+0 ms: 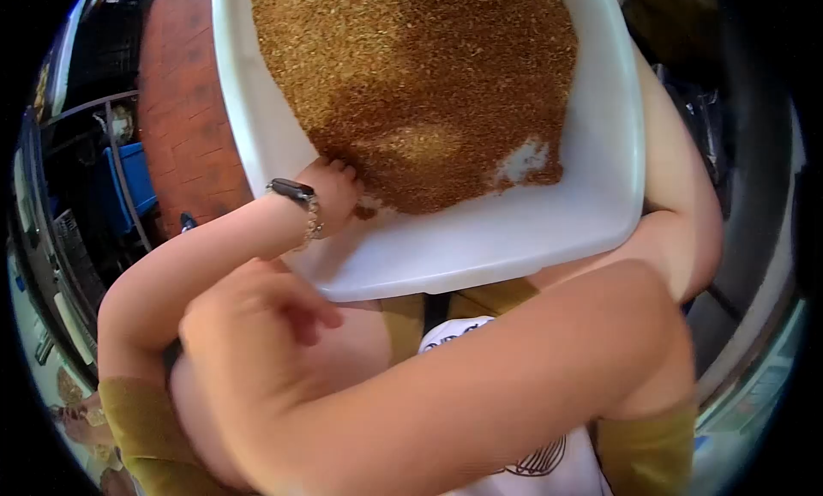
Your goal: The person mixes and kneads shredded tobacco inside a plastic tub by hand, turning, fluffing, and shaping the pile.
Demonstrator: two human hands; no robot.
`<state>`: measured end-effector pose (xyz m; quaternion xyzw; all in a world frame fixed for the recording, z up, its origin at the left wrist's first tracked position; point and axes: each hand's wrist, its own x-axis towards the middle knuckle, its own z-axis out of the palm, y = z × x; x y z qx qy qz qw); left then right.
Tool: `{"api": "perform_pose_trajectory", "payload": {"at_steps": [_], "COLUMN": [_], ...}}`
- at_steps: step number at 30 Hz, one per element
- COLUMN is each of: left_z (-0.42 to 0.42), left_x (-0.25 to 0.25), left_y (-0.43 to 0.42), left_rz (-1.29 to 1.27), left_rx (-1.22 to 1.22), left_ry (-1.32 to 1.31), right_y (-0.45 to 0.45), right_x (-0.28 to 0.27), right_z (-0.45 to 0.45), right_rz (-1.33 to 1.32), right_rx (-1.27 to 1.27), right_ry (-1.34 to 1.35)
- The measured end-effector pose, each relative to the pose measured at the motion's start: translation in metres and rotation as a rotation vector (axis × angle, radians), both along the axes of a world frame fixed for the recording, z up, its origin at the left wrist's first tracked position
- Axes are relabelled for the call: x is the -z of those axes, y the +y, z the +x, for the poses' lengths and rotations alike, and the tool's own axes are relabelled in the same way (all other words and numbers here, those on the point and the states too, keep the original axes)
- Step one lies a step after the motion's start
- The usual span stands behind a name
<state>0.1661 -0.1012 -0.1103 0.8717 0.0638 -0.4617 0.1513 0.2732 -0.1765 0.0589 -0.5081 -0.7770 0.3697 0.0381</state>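
Observation:
A large white plastic tub (480, 243) rests across the person's lap, holding a broad heap of loose brown, grainy flakes (429, 84). My left hand (336, 192), with a dark watch (291, 189) and a bracelet (312, 222) on its wrist, is inside the tub at the heap's near left edge. Its fingers are curled against the flakes, and whatever they hold is hidden. My right hand (266, 324) is raised outside the tub's near left corner, with the right forearm crossing in front of the body. Its fingers bend inward, and their contents cannot be made out.
Red brick paving (184, 110) lies to the left of the tub. Farther left stand a metal-framed rack (111, 127) and a blue crate (130, 183). Bare knees flank the tub. Another person's hand (86, 419) shows at the lower left edge, near some small pieces.

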Motion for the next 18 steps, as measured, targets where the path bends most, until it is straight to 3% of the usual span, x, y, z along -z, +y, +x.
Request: {"api": "perform_pose_trajectory", "payload": {"at_steps": [3,7,13,18], "left_z": [-0.008,0.008,0.032,0.031], "left_x": [0.017,0.007,0.011,0.009], "left_y": [-0.002,0.001,-0.004,-0.004], "left_rz": [-0.025,-0.065,-0.088,-0.072], "left_rx": [-0.067,0.081,0.134,0.140], "left_ry": [-0.046,-0.033,-0.001,0.062], "right_y": [-0.002,0.011,0.042,0.015], "right_x": [-0.001,0.006,0.015,0.020], "right_z": [0.001,-0.005,-0.021,-0.003], "right_rz": [0.058,0.150,0.286,0.282], "right_rx": [0.044,0.164,0.293,0.417], "right_ry": [0.090,0.271,0.503,0.633]}}
